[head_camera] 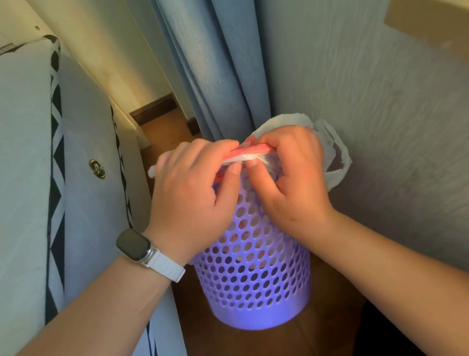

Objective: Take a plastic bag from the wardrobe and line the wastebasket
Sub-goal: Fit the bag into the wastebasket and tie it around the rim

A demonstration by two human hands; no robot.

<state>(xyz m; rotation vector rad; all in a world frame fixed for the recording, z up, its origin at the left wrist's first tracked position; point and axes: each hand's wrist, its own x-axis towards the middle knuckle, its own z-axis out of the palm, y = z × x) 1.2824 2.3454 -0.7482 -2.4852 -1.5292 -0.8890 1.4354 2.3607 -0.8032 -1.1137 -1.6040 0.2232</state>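
Head view: the left hand (192, 193) and right hand (293, 178), thumbs nearly touching, each pinch the bunched edge of the plastic bag (336, 152) with curled fingers. The bag spreads behind the 2 grips. The purple wastebasket (254, 284) stands directly below them.
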